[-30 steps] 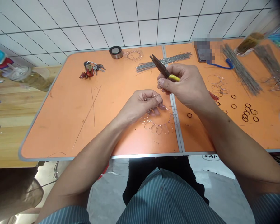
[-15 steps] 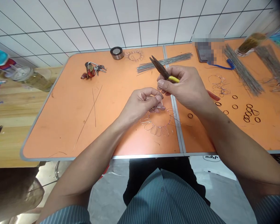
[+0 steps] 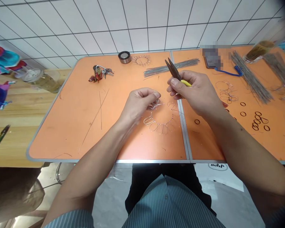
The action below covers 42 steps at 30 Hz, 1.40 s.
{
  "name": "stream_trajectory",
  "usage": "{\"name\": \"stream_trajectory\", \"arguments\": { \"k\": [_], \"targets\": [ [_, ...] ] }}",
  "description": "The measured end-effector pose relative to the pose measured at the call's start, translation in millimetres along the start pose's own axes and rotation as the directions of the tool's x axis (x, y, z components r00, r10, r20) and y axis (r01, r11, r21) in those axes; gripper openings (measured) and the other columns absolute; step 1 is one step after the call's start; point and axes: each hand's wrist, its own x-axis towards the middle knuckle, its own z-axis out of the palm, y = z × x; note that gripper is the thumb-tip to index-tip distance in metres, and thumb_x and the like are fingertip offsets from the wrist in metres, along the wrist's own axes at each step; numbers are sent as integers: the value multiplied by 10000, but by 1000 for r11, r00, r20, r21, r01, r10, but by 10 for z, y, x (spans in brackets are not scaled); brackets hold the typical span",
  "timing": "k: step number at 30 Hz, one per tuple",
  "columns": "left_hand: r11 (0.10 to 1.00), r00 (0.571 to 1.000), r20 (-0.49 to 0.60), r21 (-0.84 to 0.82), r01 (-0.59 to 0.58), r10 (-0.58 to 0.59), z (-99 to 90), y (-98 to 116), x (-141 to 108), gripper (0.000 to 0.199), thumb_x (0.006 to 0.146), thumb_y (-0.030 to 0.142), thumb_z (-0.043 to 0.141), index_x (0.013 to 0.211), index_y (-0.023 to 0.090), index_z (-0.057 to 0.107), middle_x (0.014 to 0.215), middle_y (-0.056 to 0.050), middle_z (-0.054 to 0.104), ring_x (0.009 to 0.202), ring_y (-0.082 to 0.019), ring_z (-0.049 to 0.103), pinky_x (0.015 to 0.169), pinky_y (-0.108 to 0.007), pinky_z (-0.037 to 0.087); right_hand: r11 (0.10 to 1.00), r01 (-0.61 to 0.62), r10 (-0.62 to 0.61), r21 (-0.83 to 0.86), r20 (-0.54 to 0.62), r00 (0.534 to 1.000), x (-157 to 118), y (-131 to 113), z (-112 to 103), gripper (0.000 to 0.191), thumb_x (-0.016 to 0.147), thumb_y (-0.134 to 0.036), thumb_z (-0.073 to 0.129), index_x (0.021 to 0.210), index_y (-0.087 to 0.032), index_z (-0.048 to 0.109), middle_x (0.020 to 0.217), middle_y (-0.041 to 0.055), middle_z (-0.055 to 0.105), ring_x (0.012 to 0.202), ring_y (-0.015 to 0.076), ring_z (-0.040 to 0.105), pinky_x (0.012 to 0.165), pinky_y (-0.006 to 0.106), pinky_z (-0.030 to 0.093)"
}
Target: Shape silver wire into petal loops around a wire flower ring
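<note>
Blue-green shirt [image 3: 154, 205] with pale stripes at bottom centre, small button [image 3: 166, 196], striped sleeve [image 3: 72, 219] lower left, black trousers [image 3: 141, 180]

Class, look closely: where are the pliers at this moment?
In the head view, the pliers are in the right hand, to the right of the left hand; they partly cover a wire bundle.

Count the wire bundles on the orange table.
3: a middle bundle behind the pliers, a second bundle beside the blue cord, a third bundle at far right.
</note>
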Motion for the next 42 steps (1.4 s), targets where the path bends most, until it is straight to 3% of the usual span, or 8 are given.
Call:
{"name": "stream_trajectory", "arguments": {
  "k": [6, 13, 17, 22, 32, 37, 42],
  "targets": [
    [992, 993, -122, -121, -18, 3, -102, -7, 108, 157, 839, 288, 851, 757, 181, 771, 724, -13, 724, 602, -98, 611, 575, -223, 497, 977, -214, 214, -22, 174, 961, 18, 169, -89, 591, 936, -807, 757, 939, -217, 786, 966, 109, 781, 824, 228, 735, 770, 407, 640],
    [982, 986, -162, -183, -55, 25, -125, 9, 138, 147, 877, 286, 831, 793, 185, 765, 756, -12, 737, 609, -89, 612, 576, -215, 482, 959, -282, 282, -42, 267, 922, -84, 393, -150, 600, 962, -809, 712, 883, -215, 752, 865, 81, 712, 779, 208, 649, 748, 374, 551],
    [977, 983, -183, -200, -68, 31, -131, -6, 145, 160, 901, 296, 827, 807, 189, 755, 776, -11, 744, 610, -83, 607, 583, -211, 476, 979, -157, 194, -133, 342, 919, -91, 390, -84, 544, 1049, -691, 638, 767, -226, 665, 807, 48, 646, 754, 201, 586, 745, 374, 476],
    [975, 983, -181, -213, -65, 26, -114, -19, 134, 152, 890, 299, 850, 843, 195, 749, 779, -8, 756, 613, -88, 624, 592, -208, 478, 933, 51, 62, -356, 299, 952, -92, 439, 15, 344, 1049, -487, 644, 834, -231, 724, 827, 26, 674, 783, 210, 610, 744, 367, 428],
    [978, 984, -178, -198, -65, 30, -65, -19, 95, 206, 867, 353, 882, 884, 211, 733, 814, -6, 779, 617, -97, 639, 611, -223, 491, 904, 125, -72, -409, 143, 987, -137, 577, 84, 229, 1030, -424, 689, 909, -240, 753, 850, 19, 751, 756, 216, 654, 702, 361, 464],
    [979, 979, -201, -192, -70, 31, -48, -25, 93, 197, 883, 347, 866, 881, 207, 728, 816, -12, 781, 603, -98, 622, 600, -224, 481, 815, 252, -214, -522, 133, 968, -142, 614, 100, 188, 1045, -378, 664, 947, -240, 746, 922, 58, 806, 846, 260, 735, 748, 381, 505],
    [977, 973, -227, -197, -85, 39, -42, -24, 93, 180, 884, 327, 852, 870, 206, 720, 798, -3, 765, 595, -95, 616, 597, -222, 478, 676, 409, -416, -613, 140, 898, -145, 711, 118, 220, 1104, -394, 605, 1070, -220, 735, 1027, 110, 823, 957, 289, 756, 822, 409, 528]
  ]
}}
